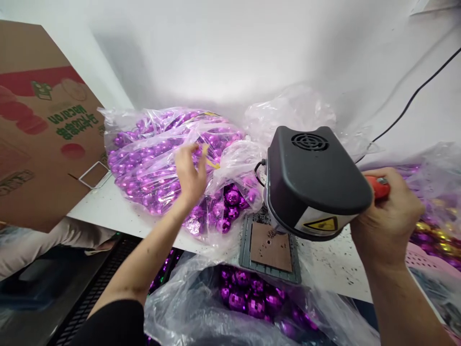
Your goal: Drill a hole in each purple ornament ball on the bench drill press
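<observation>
My right hand [391, 216] is wrapped round the red handle [378, 187] on the side of a small black bench drill [317, 168]. A vent and a yellow warning label show on its housing. Below it, a brown board [270, 247] with a small hole and dark chips lies on the grey ribbed base [246, 245]. Over a clear bag [144, 158] full of shiny purple mirror balls, my left hand [190, 170] has its thumb apart from the bent fingers. A yellow strip [212, 165] shows beside the thumb. Whether the fingertips touch the bag is unclear.
Below the table edge, an open plastic bag [190, 298] holds more purple balls [252, 293]. A cardboard box [46, 129] stands left, with a person's leg [46, 245] below it. Bagged purple and gold balls [439, 235] lie right. A black cable [414, 93] crosses the wall.
</observation>
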`<state>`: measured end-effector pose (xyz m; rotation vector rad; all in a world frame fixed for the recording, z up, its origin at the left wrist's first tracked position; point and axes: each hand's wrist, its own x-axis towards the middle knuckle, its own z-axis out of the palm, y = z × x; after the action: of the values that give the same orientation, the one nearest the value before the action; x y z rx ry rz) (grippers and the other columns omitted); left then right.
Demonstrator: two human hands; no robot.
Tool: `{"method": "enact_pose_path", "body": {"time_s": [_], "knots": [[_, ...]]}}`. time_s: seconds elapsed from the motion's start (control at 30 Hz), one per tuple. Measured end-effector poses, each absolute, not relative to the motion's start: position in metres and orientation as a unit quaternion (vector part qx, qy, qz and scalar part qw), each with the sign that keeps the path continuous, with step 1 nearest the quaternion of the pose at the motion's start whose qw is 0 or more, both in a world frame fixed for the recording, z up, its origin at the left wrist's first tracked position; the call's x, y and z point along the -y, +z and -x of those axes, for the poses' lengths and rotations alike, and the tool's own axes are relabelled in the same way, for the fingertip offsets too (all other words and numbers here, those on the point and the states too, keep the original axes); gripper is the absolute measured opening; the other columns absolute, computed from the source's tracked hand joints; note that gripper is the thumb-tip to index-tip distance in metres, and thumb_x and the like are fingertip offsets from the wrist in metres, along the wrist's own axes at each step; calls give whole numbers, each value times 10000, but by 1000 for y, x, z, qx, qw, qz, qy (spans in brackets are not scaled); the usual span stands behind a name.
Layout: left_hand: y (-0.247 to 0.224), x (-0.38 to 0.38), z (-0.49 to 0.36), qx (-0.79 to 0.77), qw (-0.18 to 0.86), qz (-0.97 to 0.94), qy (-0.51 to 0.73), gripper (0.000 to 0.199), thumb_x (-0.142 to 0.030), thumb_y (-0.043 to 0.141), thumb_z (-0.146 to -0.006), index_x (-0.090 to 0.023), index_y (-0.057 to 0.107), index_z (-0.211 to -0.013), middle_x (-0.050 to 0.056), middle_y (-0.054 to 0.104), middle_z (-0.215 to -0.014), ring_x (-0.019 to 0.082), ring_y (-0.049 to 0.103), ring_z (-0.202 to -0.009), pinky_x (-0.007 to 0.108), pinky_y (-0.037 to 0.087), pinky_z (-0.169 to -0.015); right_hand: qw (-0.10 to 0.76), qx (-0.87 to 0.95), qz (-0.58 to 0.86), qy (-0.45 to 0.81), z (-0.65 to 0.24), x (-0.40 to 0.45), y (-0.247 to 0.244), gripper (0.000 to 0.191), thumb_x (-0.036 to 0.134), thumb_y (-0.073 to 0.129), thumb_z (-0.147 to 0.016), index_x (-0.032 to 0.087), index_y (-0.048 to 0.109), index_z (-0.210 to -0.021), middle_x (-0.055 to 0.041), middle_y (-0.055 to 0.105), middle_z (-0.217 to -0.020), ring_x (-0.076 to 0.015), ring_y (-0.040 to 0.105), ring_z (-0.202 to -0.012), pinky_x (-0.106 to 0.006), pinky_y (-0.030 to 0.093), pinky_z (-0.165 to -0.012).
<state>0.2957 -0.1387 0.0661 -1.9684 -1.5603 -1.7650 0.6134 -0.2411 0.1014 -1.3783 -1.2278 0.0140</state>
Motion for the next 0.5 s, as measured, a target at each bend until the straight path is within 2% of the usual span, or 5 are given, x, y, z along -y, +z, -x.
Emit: {"method": "enact_pose_path", "body": {"time_s": [0.07, 0.2, 0.3, 0.37, 0.5], "knots": [[23, 180, -314, 448, 47, 764, -462, 178, -136, 520, -974, -220, 643, -1073, 58, 703, -1078, 220, 646, -1102, 468, 494, -1052, 613, 520, 595, 12, -613, 240, 100, 403, 570, 629, -782, 168, 601, -763, 11, 568, -675, -62, 441, -613, -230, 314, -593], [-36, 224, -303, 494, 122, 840, -190, 431, -53, 502, -915, -197, 625, -1302, 163, 610, -1417, 352, 491, -1406, 682, 228, -1212, 619, 507, 600, 10, -614, 240, 99, 392, 554, 644, -771, 164, 611, -777, 10, 577, -696, -61, 456, -636, -239, 339, -625], [-41, 235, -278, 562, 145, 805, -121, 505, -6, 442, -903, -177, 603, -1351, 186, 594, -1443, 370, 439, -1451, 745, 113, -1206, 611, 512, 604, 15, -615, 240, 97, 398, 555, 654, -777, 159, 615, -798, 14, 558, -694, -53, 442, -638, -237, 330, -622], [-34, 240, -276, 580, 151, 792, -119, 442, -35, 453, -917, -166, 641, -1294, 177, 613, -1425, 379, 432, -1449, 729, 137, -1209, 614, 511, 601, 12, -616, 239, 95, 378, 529, 659, -783, 155, 608, -794, 22, 538, -683, -44, 427, -637, -232, 319, -624], [-24, 233, -314, 584, 116, 786, -163, 343, -195, 463, -1002, -151, 644, -1290, 157, 621, -1421, 344, 581, -1270, 543, 425, -1101, 625, 507, 594, 1, -617, 236, 92, 331, 476, 659, -784, 152, 595, -783, 30, 514, -662, -41, 411, -635, -229, 315, -633]]}}
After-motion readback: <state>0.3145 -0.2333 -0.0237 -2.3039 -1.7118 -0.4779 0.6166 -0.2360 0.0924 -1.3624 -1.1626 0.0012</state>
